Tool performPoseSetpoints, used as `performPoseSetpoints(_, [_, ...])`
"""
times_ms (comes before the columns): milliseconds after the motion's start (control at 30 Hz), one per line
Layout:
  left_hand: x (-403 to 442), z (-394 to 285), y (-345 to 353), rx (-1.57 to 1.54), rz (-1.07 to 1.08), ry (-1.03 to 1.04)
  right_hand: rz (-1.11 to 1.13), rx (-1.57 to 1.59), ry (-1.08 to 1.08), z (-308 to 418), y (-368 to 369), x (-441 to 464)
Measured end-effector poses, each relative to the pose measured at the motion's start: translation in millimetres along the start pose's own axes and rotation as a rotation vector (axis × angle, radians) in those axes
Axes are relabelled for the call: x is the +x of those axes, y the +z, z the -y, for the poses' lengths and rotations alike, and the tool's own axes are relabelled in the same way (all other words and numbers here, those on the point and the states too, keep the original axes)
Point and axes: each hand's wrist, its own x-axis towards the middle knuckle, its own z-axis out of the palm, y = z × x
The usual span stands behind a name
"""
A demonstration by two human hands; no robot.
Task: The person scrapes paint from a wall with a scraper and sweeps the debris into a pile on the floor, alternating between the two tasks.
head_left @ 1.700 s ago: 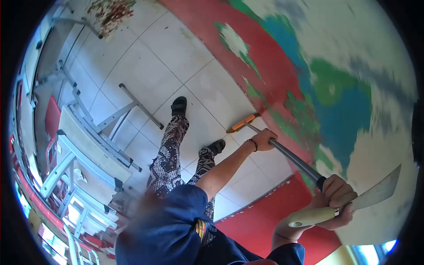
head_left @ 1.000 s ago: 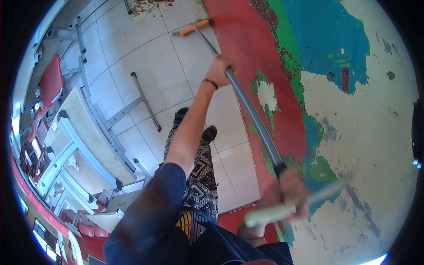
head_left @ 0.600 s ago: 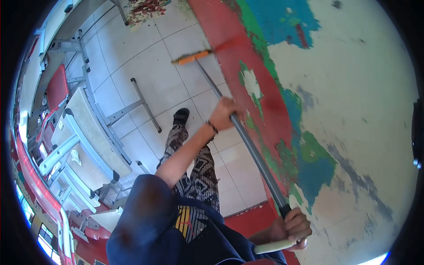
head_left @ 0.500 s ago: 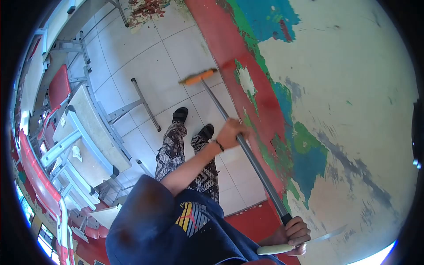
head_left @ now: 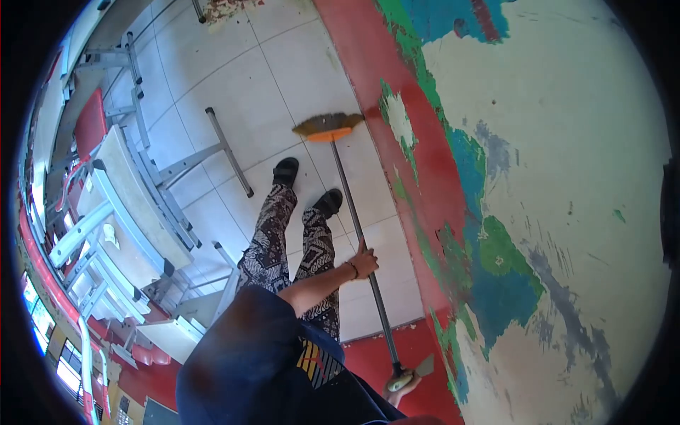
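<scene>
My left hand, with a dark band at the wrist, is closed around the middle of the grey broom handle. At the handle's upper end, my right hand is closed, partly hidden by what it holds. A putty knife with a pale grip and a flat metal blade is held in that same hand, against the handle. The broom's orange head and dark bristles are down at the tiled floor, the bristle tips close to the foot of the wall.
On the right stands a wall with peeling red, green and blue paint. Desks and chairs with grey metal frames crowd the left. A metal leg juts out near my sandals. Reddish debris lies on the far floor.
Both hands and the broom handle have swung leftward, away from the wall. The broom head has turned so its bristles show more. The putty knife has turned, its blade pointing up and right.
</scene>
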Motion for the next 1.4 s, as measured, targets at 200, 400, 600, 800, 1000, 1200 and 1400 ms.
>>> performPoseSetpoints(200, [19.6,133.9,-70.6,0.179,-0.097,-0.015,0.219,-0.064,-0.029,-79.9,63.3,54.4])
performPoseSetpoints(400, [23.7,342.5,-199.0,0.297,-0.28,-0.399,0.427,0.019,0.263,-98.6,346.0,-12.9])
performPoseSetpoints(600, [-39.6,418.9,-379.2,0.339,-0.221,-0.452,0.735,0.109,0.14,-88.2,496.5,-100.9])
performPoseSetpoints(800, [-74.1,308.6,-354.4,0.295,-0.326,-0.104,0.269,-0.096,-0.138,-13.1,362.6,-167.3])
performPoseSetpoints(1000, [-69.3,140.4,-223.2,-0.022,-0.001,0.162,0.145,-0.638,-0.568,-21.5,191.8,-164.0])
performPoseSetpoints(1200, [-51.1,129.9,-169.6,-0.041,0.083,0.058,0.117,-0.978,-0.364,-18.2,105.7,-107.0])
performPoseSetpoints(1400, [-31.3,257.6,-250.9,0.127,0.036,0.013,0.529,-0.672,-0.351,-65.1,225.0,-59.8])
